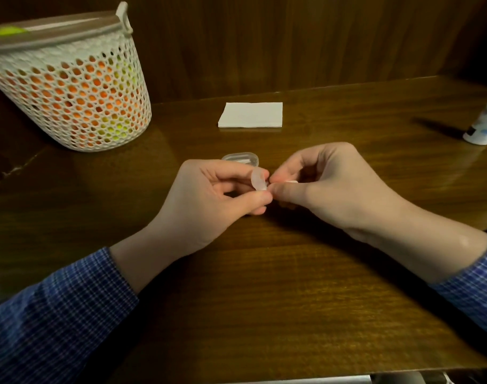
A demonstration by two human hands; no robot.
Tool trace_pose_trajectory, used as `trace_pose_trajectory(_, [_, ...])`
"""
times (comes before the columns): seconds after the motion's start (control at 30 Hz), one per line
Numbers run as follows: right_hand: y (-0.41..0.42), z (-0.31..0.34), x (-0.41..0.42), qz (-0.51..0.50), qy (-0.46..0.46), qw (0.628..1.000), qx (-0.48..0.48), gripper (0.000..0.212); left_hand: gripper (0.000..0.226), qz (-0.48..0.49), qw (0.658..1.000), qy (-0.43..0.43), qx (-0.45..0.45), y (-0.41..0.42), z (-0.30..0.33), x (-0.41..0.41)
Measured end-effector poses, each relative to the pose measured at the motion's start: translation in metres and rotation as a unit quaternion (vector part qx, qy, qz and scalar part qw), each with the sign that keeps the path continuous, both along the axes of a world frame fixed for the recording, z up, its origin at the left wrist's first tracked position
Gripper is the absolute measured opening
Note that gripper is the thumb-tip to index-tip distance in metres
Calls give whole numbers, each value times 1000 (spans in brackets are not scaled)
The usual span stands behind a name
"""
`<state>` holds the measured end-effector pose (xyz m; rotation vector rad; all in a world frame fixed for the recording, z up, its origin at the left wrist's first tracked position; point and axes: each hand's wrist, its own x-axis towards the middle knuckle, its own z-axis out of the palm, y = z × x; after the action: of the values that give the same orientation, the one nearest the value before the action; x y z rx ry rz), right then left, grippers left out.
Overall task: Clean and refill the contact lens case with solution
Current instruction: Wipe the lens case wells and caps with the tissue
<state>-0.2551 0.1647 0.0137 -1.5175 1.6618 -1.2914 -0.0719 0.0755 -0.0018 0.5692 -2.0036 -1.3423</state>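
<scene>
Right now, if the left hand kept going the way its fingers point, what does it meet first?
The left hand, pinching a small translucent piece, points right, at the right hand. Their fingertips already look nearly touching, so it meets those first, though depth between them is unclear.

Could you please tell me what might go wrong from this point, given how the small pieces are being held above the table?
1. The left hand only pinches the small translucent round cap at the fingertips; it could slip onto the dark wooden table.
2. The right hand hides the small white piece it grips, so alignment may be hard to judge.
3. The white solution bottle stands near the table's right edge and might get knocked.
</scene>
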Motion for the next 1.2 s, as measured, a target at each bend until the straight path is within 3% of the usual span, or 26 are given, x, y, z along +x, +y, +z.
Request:
trace_pose_trajectory(0.13, [5, 2, 5, -4, 154, 985, -73, 6, 31, -8, 992, -6, 129, -6, 6, 0])
trace_pose_trajectory(0.27, [6, 7, -4, 36, 154, 979, -129, 9, 31, -35, 963, 22, 266, -11, 8, -1])
trace_pose_trajectory(0.4, [7, 10, -9, 66, 137, 982, -114, 9, 35, -51, 956, 19, 288, -11, 8, -2])
trace_pose_trajectory(0.5, [4, 6, -8, 52, 70, 992, -88, 10, 37, -34, 975, 11, 219, -8, 5, -1])
trace_pose_trajectory(0.63, [0, 0, -3, 47, -82, 995, -13, 11, 28, 3, 1000, 21, 13, -1, 2, 1])
trace_pose_trajectory(0.73, [-3, -2, -1, 58, -271, 956, 102, 18, 24, 23, 984, 5, -179, 2, 1, 3])
trace_pose_trajectory(0.8, [-3, -2, 0, 56, -313, 940, 125, 15, 22, 30, 971, -9, -236, 2, 0, 4])
trace_pose_trajectory(0.87, [-1, -4, 2, 48, -219, 972, 64, 11, 25, 16, 988, -13, -153, 0, 1, 4])
trace_pose_trajectory(0.9, [2, -4, 3, 40, -124, 991, 12, 8, 26, 3, 998, -14, -66, -1, 3, 3])
trace_pose_trajectory(0.97, [4, -2, 2, 50, 34, 995, -74, 7, 29, -16, 994, -23, 102, -5, 5, 2])
trace_pose_trajectory(1.07, [5, 3, -4, 94, 100, 981, -139, 10, 29, -58, 959, -16, 278, -12, 6, 1])
trace_pose_trajectory(1.2, [5, 4, -11, 131, 150, 963, -181, 13, 20, -111, 919, -12, 378, -15, 10, 1])
